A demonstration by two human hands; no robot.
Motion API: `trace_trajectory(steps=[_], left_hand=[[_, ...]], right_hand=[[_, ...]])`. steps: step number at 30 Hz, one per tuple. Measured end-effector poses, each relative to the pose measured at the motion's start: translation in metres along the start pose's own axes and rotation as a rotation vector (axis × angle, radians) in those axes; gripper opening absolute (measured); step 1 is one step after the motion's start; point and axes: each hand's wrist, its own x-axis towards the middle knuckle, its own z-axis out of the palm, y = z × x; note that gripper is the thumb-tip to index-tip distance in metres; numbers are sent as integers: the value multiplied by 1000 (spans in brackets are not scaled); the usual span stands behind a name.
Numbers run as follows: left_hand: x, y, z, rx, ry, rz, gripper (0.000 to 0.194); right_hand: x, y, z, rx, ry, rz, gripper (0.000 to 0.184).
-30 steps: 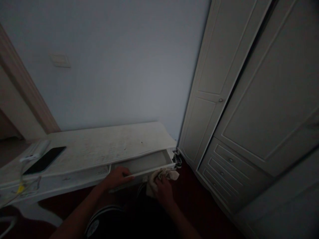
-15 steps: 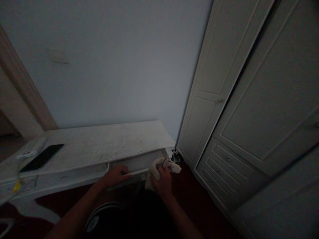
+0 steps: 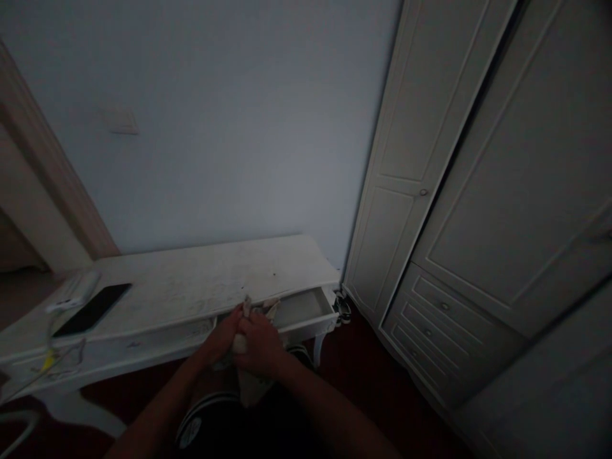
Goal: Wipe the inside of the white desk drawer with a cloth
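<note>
A pale cloth [image 3: 249, 387] is bunched between my two hands over the pulled-out drawer [image 3: 303, 310] of a white table [image 3: 210, 268]. My right hand [image 3: 262, 341] is closed around it, and a fold hangs down toward my lap. Pressed close beside it, my left hand [image 3: 226, 335] grips the cloth's upper end, which pokes up between the fingers. Part of the cloth lies over the drawer's left side. The hands hide the drawer's left front, while its right part shows a bare pale bottom.
A dark phone [image 3: 93, 310] lies on the table's left end near a white box-like item [image 3: 74, 290]. A cable with a yellow tag [image 3: 48, 361] hangs at the front edge. Shoes [image 3: 342, 307] stand by the right table leg. A white wardrobe [image 3: 430, 210] lines the right.
My right hand has moved left with the cloth, from the drawer's right end to my left hand. My left hand has left the drawer's front edge and now grips the cloth.
</note>
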Motion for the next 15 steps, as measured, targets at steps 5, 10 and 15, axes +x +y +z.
trace_trajectory(steps=[5, 10, 15], left_hand=[[-7, 20, -4, 44, -158, -12, 68], [-10, 34, -10, 98, -182, -25, 66], [-6, 33, -8, 39, -191, -35, 70]], right_hand=[[-27, 35, -35, 32, 4, 65, 44], [-54, 80, -80, 94, 51, 297, 33], [-40, 76, -72, 38, -95, 276, 39]])
